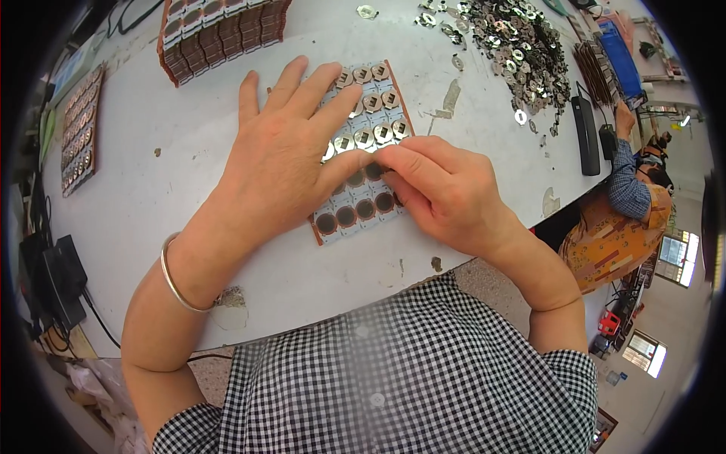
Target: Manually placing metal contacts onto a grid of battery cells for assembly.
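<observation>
Okay, both hands are in close on one circuit-board panel

So the panel is lying flat on the white tabletop, right in front of the person and partly under their hands. Its upper rows have shiny silver metal clips on them, while the two rows nearest the person show dark round pads.

Left hand is palm down with the fingers fanned out, covering the panel's left side, and its thumb reaches across to the right hand's fingertips. Right hand has thumb and forefinger drawn in close together at the panel's right side, just below the lowest silver row. Honestly can't tell if there's a clip pinched in there, the fingers hide it.

Around that: a big loose heap of metal clips up to the right, a tall stack of panels at the upper left, and another panel with round silver parts at the table's far left. Over on the right, a co-worker in an orange patterned garment has a hand by the table edge.
</observation>
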`<move>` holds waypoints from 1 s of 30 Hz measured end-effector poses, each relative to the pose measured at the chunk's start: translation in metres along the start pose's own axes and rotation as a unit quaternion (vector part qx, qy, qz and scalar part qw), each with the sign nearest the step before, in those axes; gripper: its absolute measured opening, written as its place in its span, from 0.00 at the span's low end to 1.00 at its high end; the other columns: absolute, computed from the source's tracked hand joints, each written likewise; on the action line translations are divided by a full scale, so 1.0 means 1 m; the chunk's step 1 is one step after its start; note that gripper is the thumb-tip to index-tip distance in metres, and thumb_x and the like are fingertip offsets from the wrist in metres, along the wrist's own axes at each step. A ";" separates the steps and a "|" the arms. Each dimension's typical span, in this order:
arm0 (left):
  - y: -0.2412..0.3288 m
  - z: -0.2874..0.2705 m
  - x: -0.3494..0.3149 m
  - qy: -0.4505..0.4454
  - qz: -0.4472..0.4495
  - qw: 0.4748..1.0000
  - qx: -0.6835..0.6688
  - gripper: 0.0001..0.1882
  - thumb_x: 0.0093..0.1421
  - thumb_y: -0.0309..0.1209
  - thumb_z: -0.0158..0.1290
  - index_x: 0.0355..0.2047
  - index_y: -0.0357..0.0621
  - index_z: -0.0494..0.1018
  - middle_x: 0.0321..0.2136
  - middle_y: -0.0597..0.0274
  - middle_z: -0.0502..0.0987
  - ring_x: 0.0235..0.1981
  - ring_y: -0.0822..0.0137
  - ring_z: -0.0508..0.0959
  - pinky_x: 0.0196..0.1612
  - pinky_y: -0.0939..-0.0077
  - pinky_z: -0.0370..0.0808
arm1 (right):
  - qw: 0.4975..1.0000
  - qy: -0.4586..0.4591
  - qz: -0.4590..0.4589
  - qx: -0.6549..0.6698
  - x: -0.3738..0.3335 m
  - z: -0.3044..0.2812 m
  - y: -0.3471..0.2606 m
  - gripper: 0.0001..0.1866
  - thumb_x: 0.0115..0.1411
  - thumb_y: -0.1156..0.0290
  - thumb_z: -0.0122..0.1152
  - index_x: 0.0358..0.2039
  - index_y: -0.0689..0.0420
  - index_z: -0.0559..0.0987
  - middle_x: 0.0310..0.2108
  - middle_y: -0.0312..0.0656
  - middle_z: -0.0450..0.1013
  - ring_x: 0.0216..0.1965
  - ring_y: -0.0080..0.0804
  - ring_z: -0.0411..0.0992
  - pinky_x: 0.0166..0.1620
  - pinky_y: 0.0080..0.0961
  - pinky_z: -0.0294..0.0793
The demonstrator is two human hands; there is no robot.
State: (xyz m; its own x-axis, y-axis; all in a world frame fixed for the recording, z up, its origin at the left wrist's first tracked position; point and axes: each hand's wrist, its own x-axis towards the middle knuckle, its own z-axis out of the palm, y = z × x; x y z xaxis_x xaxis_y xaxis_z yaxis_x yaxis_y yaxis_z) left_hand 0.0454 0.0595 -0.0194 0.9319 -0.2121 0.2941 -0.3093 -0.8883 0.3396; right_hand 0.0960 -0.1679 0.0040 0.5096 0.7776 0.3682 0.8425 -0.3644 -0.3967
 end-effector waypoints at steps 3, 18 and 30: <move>-0.001 -0.002 0.000 -0.009 -0.005 1.000 -0.008 0.32 0.61 0.43 0.61 0.63 0.42 0.71 0.67 0.48 0.66 0.70 0.40 0.60 0.69 0.32 0.49 | 0.999 -0.011 -0.009 0.036 0.008 -0.006 0.018 0.16 0.54 0.80 0.71 0.44 0.59 0.83 0.39 0.43 0.81 0.30 0.33 0.79 0.33 0.25 0.80; -0.001 -0.003 -0.001 -0.012 -0.001 1.000 -0.007 0.34 0.60 0.43 0.62 0.63 0.42 0.71 0.66 0.48 0.67 0.70 0.41 0.60 0.70 0.32 0.48 | 0.991 0.004 0.131 -0.027 0.033 -0.030 0.084 0.09 0.64 0.77 0.63 0.44 0.59 0.85 0.38 0.39 0.80 0.34 0.25 0.75 0.38 0.21 0.73; 0.000 -0.001 -0.002 -0.010 0.000 1.000 0.002 0.32 0.62 0.43 0.60 0.64 0.43 0.71 0.67 0.50 0.66 0.72 0.42 0.58 0.71 0.33 0.46 | 0.972 -0.039 0.223 -0.067 0.006 -0.060 0.079 0.10 0.61 0.80 0.61 0.43 0.59 0.83 0.29 0.34 0.76 0.28 0.19 0.70 0.32 0.19 0.69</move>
State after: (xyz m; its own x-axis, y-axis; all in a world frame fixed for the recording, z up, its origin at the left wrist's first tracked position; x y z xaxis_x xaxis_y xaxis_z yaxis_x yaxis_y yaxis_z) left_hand 0.0436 0.0606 -0.0187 0.9357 -0.2202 0.2758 -0.3086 -0.8895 0.3369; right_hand 0.1759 -0.2225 0.0252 0.8183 0.5626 0.1177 0.5595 -0.7329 -0.3870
